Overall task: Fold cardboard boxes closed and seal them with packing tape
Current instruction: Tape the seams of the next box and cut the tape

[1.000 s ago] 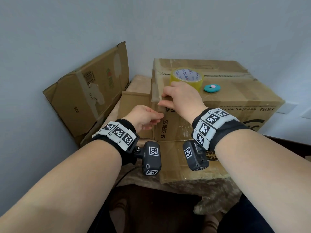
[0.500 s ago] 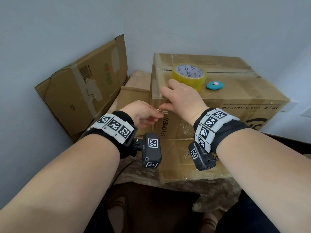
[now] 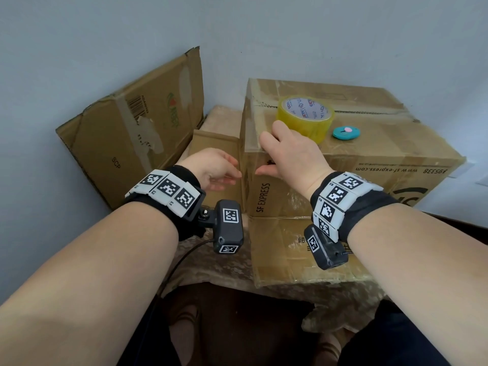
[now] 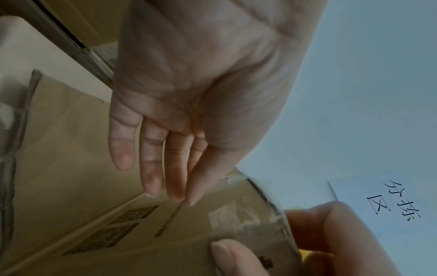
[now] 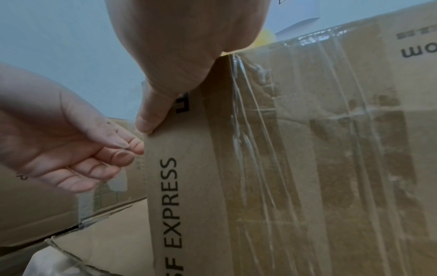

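A closed brown box (image 3: 369,159) marked SF EXPRESS stands on the table, with clear tape (image 5: 248,130) running over its front face. On its top sit a yellow tape roll (image 3: 305,117) and a small teal cutter (image 3: 346,132). My right hand (image 3: 290,157) lies over the box's near left top corner, fingers on the top. Its thumb (image 5: 151,115) presses the front face at the left edge. My left hand (image 3: 211,167) hovers just left of that corner with relaxed fingers (image 4: 151,168) and holds nothing.
A flattened carton (image 3: 132,138) leans on the wall at the left. A smaller cardboard piece (image 3: 214,141) stands between it and the box. A taped flap (image 3: 285,247) lies on the cloth-covered table (image 3: 211,265) in front of the box. The wall is close behind.
Half a second ago the fingertips of both hands met at the box's left corner. Now they are apart: the left hand has drawn slightly left and the right hand has spread over the corner.
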